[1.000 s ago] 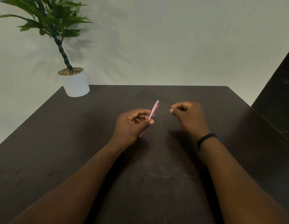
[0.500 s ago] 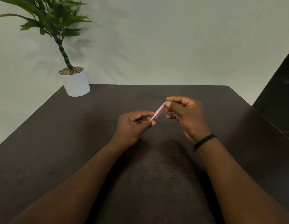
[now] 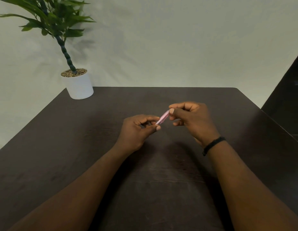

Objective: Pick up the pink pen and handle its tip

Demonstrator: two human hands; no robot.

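A thin pink object [image 3: 163, 118], shaped like a pen, is held between both hands above the middle of the dark table [image 3: 161, 177]. My left hand [image 3: 136, 130] pinches its lower end between thumb and fingers. My right hand [image 3: 191, 119] pinches its upper end with thumb and forefinger; a black band sits on that wrist. Most of the pink object's lower part is hidden inside my left hand.
A white pot [image 3: 79, 85] with a green plant [image 3: 53, 19] stands at the table's far left corner. A dark piece of furniture [image 3: 288, 97] rises at the right edge. A pale wall lies behind.
My right hand moved left and took hold of the pink object's upper end. The object tilted lower and more to the right; my left hand kept its grip.
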